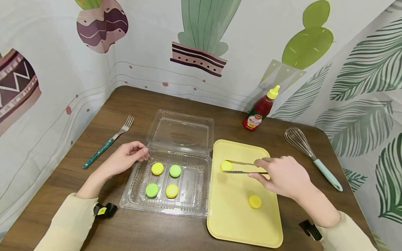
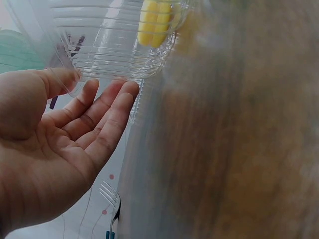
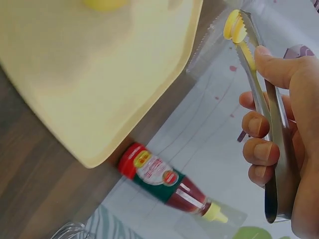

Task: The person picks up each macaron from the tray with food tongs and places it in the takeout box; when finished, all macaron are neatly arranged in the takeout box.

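My right hand [image 1: 287,176] grips metal tongs [image 3: 281,164], whose tips pinch a yellow macaron [image 1: 226,166] above the yellow tray [image 1: 242,226]. Another yellow macaron [image 1: 255,201] lies on that tray, right of its middle. To the left is a clear plastic container [image 1: 194,205] with its lid [image 1: 180,130] folded back. Inside it sit two yellow macarons, one at the back left [image 1: 157,168] and one at the front right [image 1: 171,191], and two green ones, back right [image 1: 175,170] and front left [image 1: 152,190]. With thumb and fingers, my left hand [image 2: 75,119] holds the container's rim at its back left corner.
A fork [image 1: 108,142] with a teal handle lies left of the container. Behind the tray stands a red sauce bottle [image 1: 258,113] with a yellow cap. Right of the tray lies a whisk [image 1: 314,158]. A patterned cloth [image 1: 144,42] hangs behind the wooden table [image 1: 150,230].
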`<action>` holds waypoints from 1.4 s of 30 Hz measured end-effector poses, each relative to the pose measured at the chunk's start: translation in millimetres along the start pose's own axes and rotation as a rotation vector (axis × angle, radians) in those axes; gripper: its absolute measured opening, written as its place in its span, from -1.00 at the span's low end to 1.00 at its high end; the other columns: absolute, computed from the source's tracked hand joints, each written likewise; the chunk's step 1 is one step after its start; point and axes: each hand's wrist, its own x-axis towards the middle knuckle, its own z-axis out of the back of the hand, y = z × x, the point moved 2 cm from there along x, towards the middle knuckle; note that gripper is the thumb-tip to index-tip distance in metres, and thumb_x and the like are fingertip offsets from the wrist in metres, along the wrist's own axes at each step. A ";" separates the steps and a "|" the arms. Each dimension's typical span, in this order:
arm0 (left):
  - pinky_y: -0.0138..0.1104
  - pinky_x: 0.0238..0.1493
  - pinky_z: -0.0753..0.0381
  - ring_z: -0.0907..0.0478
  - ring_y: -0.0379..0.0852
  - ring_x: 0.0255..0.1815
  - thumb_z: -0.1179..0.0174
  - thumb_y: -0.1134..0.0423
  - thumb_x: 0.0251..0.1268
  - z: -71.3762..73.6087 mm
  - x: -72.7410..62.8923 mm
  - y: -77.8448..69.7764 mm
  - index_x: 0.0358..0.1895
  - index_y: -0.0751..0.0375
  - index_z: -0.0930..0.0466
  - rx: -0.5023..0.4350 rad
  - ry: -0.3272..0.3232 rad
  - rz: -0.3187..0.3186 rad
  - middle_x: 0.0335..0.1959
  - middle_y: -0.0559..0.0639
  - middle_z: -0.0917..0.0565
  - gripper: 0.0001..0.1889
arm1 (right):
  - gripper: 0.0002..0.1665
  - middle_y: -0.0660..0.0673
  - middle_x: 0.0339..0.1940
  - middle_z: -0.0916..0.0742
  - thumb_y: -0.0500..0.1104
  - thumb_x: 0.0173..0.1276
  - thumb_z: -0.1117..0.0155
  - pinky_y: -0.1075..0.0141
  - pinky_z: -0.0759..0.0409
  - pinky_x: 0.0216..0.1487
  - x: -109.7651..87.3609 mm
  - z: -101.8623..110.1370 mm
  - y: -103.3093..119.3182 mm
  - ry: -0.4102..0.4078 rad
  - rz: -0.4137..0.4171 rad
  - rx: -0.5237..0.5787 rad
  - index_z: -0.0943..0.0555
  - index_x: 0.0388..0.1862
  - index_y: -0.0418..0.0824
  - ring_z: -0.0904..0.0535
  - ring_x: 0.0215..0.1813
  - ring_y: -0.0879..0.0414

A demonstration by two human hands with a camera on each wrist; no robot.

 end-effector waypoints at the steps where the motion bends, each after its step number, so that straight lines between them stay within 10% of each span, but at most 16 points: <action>1: -0.36 -0.17 -0.67 -0.68 0.04 -0.17 -0.06 0.24 0.57 0.0 -0.3 -0.4 -0.10 0.41 -0.56 -0.001 -0.001 0.000 -0.20 0.20 -0.72 -0.76 | -0.56 0.06 -0.51 -0.74 0.22 0.18 -0.43 0.32 -0.31 -0.71 2.7 0.4 1.6 0.004 0.002 0.001 -0.73 -0.27 -0.13 -0.37 -0.76 0.18; 21: -0.37 -0.18 -0.66 -0.68 -0.01 -0.18 -0.04 0.29 0.57 0.1 -1.9 -3.8 -0.08 0.42 -0.56 -0.020 0.000 -0.013 -0.18 0.19 -0.72 -0.79 | -0.60 0.16 -0.61 -0.58 0.22 0.21 -0.39 0.32 -0.30 -0.68 39.1 -9.7 28.5 -0.050 0.104 0.042 -0.65 -0.37 -0.09 -0.25 -0.74 0.24; 42: -0.37 -0.18 -0.66 -0.67 0.00 -0.19 -0.06 0.28 0.56 0.1 -1.8 -2.1 -0.09 0.41 -0.56 -0.017 -0.004 -0.012 -0.21 0.17 -0.72 -0.79 | -0.54 0.17 -0.69 -0.41 0.24 0.25 -0.40 0.34 -0.26 -0.70 63.7 -31.5 56.3 0.073 0.112 0.034 -0.48 -0.55 -0.01 -0.27 -0.72 0.24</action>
